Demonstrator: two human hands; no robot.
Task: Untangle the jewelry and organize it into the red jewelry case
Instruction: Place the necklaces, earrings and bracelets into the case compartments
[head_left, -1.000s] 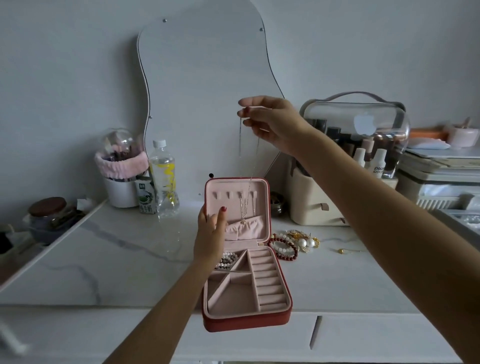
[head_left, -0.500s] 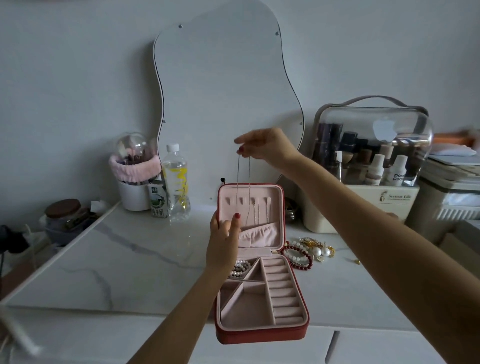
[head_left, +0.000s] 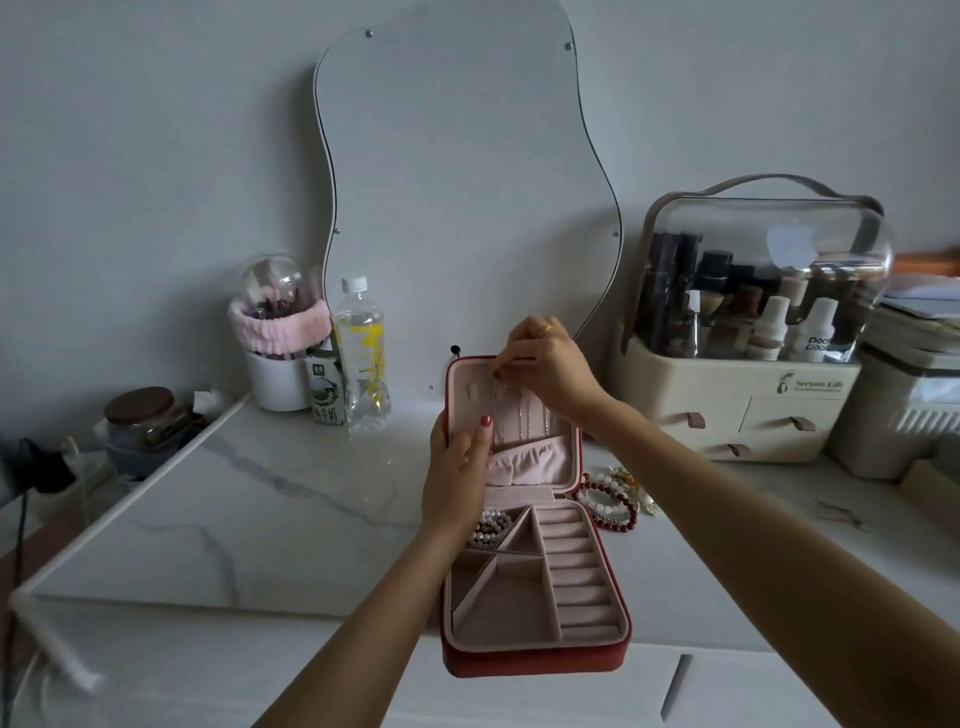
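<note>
Two hands work over a white marble desk (head_left: 260, 519). At its front edge lies the open red jewelry case (head_left: 535, 660). Left hand (head_left: 457, 478) grips the upright lid's left edge; right hand (head_left: 550, 369) pinches a thin necklace (head_left: 503, 415) at the lid's top hooks. Behind, a wavy mirror (head_left: 457, 182) hangs on the wall.

The jewelry case (head_left: 535, 571) lies open at the near edge of the surface (head_left: 270, 519), its lid upright behind the tray. Bracelets (head_left: 613, 506) lie just right of it. A water bottle (head_left: 360, 358) stands far left, a cosmetics organizer (head_left: 748, 364) far right, a mirror (head_left: 457, 182) behind.
</note>
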